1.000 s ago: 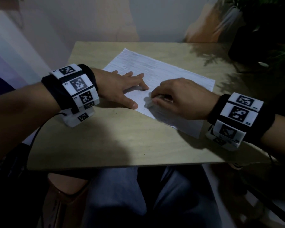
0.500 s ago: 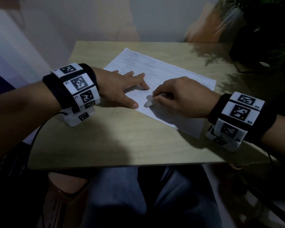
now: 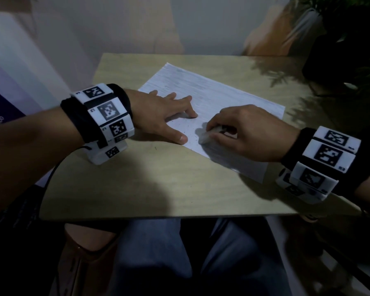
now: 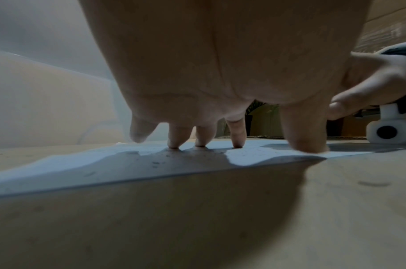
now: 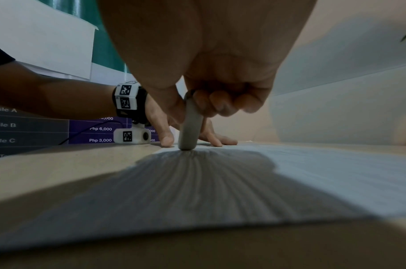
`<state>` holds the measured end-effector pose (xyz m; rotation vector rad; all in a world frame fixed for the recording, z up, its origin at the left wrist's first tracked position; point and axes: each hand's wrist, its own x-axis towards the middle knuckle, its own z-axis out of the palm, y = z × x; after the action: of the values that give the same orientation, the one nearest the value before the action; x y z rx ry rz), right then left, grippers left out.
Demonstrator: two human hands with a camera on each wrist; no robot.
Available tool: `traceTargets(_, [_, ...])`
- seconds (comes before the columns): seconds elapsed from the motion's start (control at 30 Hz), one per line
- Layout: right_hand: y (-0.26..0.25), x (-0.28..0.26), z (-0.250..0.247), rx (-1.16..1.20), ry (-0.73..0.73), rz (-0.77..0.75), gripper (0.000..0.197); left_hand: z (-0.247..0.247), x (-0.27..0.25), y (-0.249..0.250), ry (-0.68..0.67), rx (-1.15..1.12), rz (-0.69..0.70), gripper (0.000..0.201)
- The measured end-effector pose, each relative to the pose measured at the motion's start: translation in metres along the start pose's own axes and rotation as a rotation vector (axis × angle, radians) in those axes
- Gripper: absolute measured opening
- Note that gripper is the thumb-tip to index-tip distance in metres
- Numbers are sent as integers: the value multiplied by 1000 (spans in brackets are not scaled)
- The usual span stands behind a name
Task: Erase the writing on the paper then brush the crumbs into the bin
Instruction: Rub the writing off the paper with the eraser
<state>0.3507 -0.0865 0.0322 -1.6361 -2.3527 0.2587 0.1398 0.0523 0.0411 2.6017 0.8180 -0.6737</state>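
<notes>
A lined sheet of paper [image 3: 214, 99] lies slanted on the wooden table [image 3: 158, 178]. My left hand [image 3: 169, 116] presses down on its near left edge with straight, spread fingers [image 4: 237, 134]. My right hand [image 3: 239, 131] grips a grey eraser [image 5: 190, 127] between thumb and curled fingers, its tip standing on the paper just right of the left thumb. Small dark eraser crumbs [image 3: 188, 133] are scattered on the paper between the two hands. No bin shows in any view.
Potted plants [image 3: 350, 39] stand at the table's far right corner. A purple printed board [image 5: 100, 129] leans to the left of the table. My knees [image 3: 179, 253] sit under the near edge.
The right hand with the eraser has shifted slightly back and forth over the same spot on the paper. The left hand has stayed in place.
</notes>
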Motion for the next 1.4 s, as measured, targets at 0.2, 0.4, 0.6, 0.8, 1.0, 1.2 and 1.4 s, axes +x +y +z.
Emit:
traceTargets(0.2, [1,2,-5,79,42,52,40,0,1,1,114,34,-24,79])
traceTargets(0.4, [3,3,-4,-50,22,127,50,-2,-3,6,-2,70,-57,88])
traceTargets(0.6, [-2,3,-6,140,-87,103,61,-1,-3,5,-2,68,-62,82])
traceTargets(0.8, [1,6,-2,7,-38,59,52,-1,-4,8,10,101,-84,82])
traceTargets(1.0, [7,12,-3,-28,-6,115,60,-1,-3,8,5,96,-95,83])
traceTargets(1.2, [-4,8,-6,144,-126,39,47,0,-3,8,7,97,-95,83])
traceTargets(1.4, [6,13,-1,-79,7,90,64,0,-4,8,-5,92,-100,90])
